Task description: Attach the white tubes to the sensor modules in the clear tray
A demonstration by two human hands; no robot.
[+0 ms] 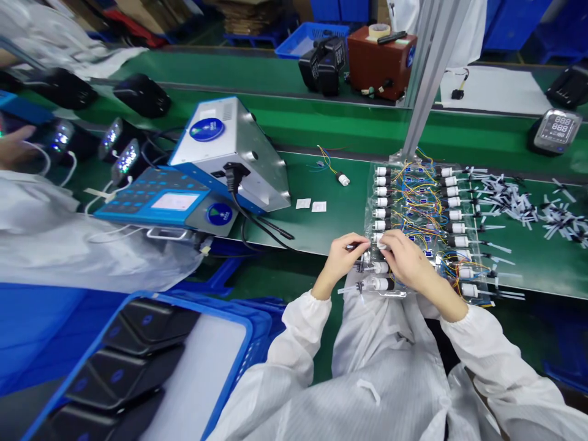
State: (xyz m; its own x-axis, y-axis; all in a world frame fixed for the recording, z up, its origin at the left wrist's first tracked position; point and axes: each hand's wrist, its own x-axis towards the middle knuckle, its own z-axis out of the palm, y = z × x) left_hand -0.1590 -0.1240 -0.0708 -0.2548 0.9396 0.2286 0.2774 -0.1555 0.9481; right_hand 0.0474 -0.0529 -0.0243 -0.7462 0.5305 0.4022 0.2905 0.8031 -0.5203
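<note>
A clear plastic tray (369, 214) lies at the bench's front edge. It carries two columns of white cylindrical parts with black ends (381, 191), joined by coloured wires and small blue boards. My right hand (407, 260) pinches one white cylindrical part (381, 245) in the left column. Close by on its left, my left hand (344, 257) is closed in a pinch at that part's outer end; a small dark piece shows at the fingertips, too small to name. Below, the nearest cylinder (377, 284) has a black fitting with whitish tubes on its end.
Black fittings with whitish tubes (509, 199) are heaped at right. One loose wired cylinder (342, 179) and two white packets (318, 207) lie left of the tray. A metal post (425, 79) rises behind it. Blue-silver instruments (229, 153) and a co-worker's hand (16, 147) are at left.
</note>
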